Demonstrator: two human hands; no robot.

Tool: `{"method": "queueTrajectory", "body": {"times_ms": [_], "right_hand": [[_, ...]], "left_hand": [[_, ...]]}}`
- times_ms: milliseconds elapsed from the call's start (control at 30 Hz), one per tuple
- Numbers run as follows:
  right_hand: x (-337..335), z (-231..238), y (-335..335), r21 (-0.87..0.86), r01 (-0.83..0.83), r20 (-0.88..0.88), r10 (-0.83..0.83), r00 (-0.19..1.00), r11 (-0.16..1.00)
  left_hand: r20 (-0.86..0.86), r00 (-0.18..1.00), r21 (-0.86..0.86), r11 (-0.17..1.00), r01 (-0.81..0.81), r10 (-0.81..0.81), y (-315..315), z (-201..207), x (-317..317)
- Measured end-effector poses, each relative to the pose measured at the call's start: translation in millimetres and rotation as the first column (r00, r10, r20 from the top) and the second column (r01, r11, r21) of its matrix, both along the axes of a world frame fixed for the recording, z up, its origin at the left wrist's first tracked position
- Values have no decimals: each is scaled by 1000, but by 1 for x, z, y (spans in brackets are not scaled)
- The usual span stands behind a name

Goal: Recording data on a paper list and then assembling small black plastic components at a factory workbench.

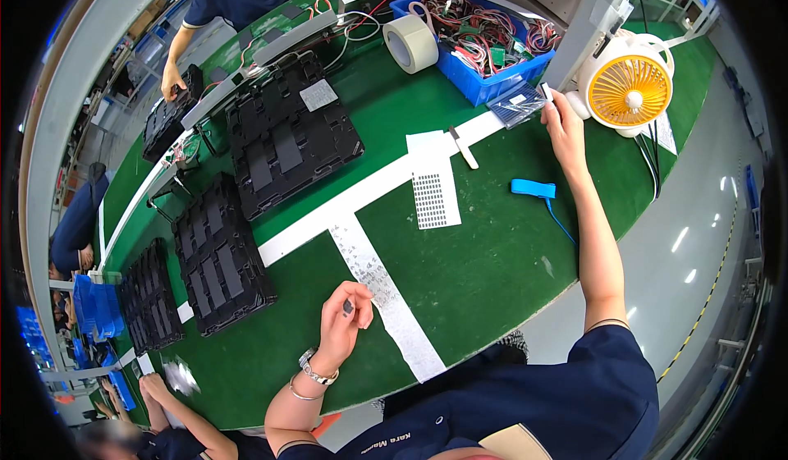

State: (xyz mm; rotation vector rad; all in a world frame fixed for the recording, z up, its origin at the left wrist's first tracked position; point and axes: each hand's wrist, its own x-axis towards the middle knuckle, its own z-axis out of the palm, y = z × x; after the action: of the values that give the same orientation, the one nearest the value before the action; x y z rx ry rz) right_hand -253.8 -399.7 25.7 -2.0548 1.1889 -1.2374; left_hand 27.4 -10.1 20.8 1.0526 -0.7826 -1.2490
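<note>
Fingers of the left hand (343,325) are curled in, thumb and fingertips nearly together on a small dark piece (348,306); that hand is just beside the marked white strip (382,292) on the green table (501,271), though whether it touches the surface I cannot tell; the right hand (566,130) is stretched out far ahead, its fingertips drawn close on a small white piece (547,91), next to a shiny clear packet (515,105) and near the yellow fan (630,91); between the hands lie a white sheet (435,197) with rows of small dark rectangles, a white-handled tool (464,150) angled near its upper right corner, and a blue band (533,188) with a thin cord; beyond, a blue bin (478,89) holds tangled wires (484,29), with a tape roll (410,45) against its left side; black trays (222,267) stand to the left; across the table, a co-worker's hand (172,82) touches another black tray (168,119).
</note>
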Motion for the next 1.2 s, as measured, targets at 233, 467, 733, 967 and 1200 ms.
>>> {"method": "queueTrajectory", "body": {"times_ms": [233,467,733,967,1200], "right_hand": [[-2,-2,-2,35,20,-57,-18,998,999],[-1,-1,-1,186,-69,104,50,993,980],[-7,5,3,504,-311,432,77,899,806],[-7,5,3,464,-434,567,118,815,772],[-3,18,9,385,-493,570,219,792,780]], "left_hand": [[-20,1000,-12,1000,8,-8,1,-2,2],[-16,1000,0,1000,7,-7,1,-1,1],[-1,1000,31,999,-18,18,0,1,-1],[-1,1000,30,999,-24,24,0,2,-2],[-6,1000,21,999,-30,30,-1,1,-2]]}}
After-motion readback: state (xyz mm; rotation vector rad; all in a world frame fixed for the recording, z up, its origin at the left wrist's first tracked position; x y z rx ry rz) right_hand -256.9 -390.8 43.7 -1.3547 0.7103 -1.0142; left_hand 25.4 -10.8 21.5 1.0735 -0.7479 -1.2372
